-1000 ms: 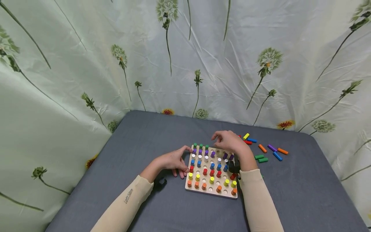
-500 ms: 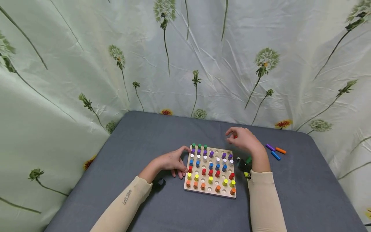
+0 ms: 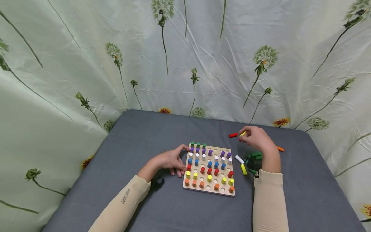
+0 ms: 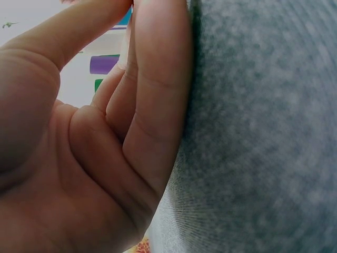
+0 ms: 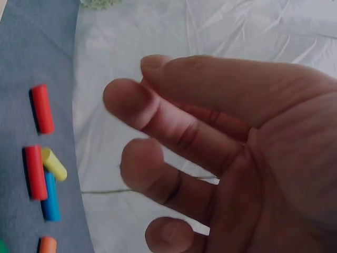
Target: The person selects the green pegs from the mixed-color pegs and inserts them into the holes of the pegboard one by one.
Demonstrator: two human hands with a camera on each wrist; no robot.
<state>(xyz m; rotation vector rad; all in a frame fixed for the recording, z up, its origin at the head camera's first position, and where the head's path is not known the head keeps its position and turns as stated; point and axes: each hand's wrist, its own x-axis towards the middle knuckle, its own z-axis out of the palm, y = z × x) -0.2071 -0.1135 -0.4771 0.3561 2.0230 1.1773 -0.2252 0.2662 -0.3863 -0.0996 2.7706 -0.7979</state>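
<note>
A wooden pegboard (image 3: 213, 190) lies on the table with rows of coloured pegs standing in its holes; several holes show bare. Along its left edge my left hand (image 3: 169, 159) grips the board, one digit at the far corner and a fingertip partway down. Beyond that hand in the left wrist view shows a purple peg (image 4: 103, 65). My right hand (image 3: 256, 138) hovers over loose pegs beyond the board's far right corner, fingers loosely bent and nothing between them. Past its fingertips lie a red peg (image 5: 42, 109), a yellow peg (image 5: 54, 164) and a blue peg (image 5: 51, 197).
Right of the board lie a white peg (image 3: 239, 159), a nearer yellow peg (image 3: 244, 169) and several green pegs (image 3: 256, 156), partly behind the right wrist's camera. An orange peg (image 3: 280, 149) is farther right. A flowered curtain (image 3: 179, 58) hangs behind the grey table (image 3: 162, 129).
My right hand has moved right from the board's far edge to above the loose pegs, uncovering the white and nearer yellow pegs. My left hand stays at the board's edge.
</note>
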